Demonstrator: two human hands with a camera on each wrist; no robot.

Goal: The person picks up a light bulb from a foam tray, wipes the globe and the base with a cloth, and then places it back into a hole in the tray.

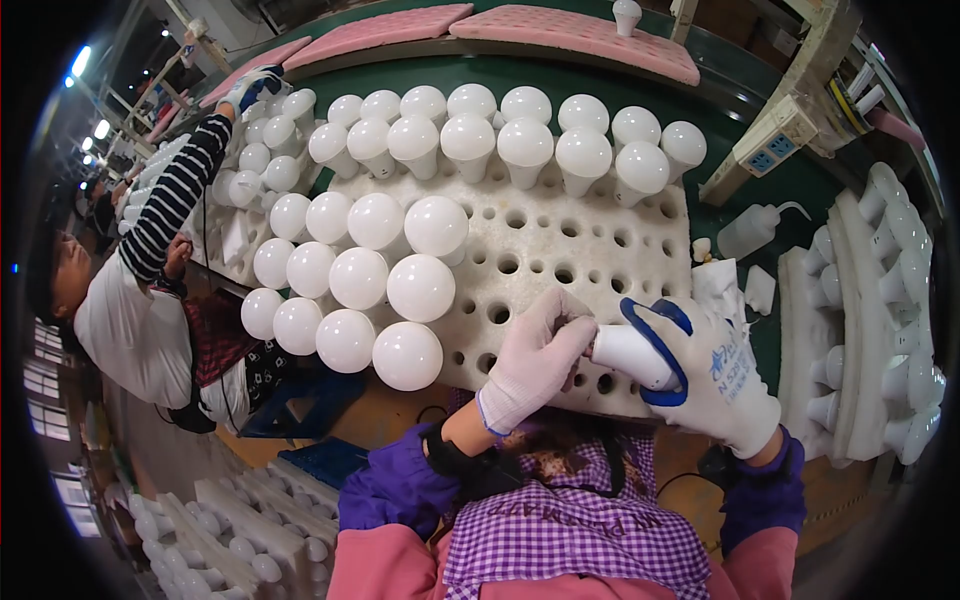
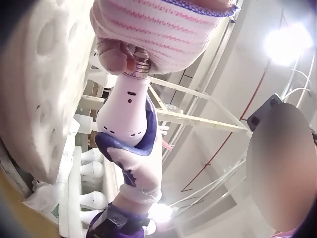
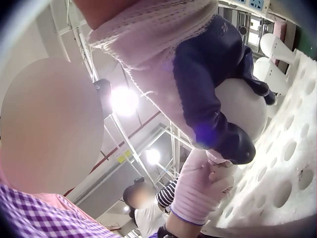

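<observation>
Over the foam board [image 1: 536, 246], the right grip [image 1: 722, 372] clasps and the left grip [image 1: 540, 360] pinches a white bulb [image 1: 626, 356]. Its round end [image 3: 242, 106] shows only in the right wrist view; its metal thread [image 2: 142, 66], partly behind fingers [image 2: 112, 57], only in the left wrist view.

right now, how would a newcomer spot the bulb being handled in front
Start at the white holed tray. Over its near edge, the left hand pinches the screw base and the right hand grips the globe of one light bulb. Unlike the upright bulbs in the tray, it is held between two hands.
</observation>
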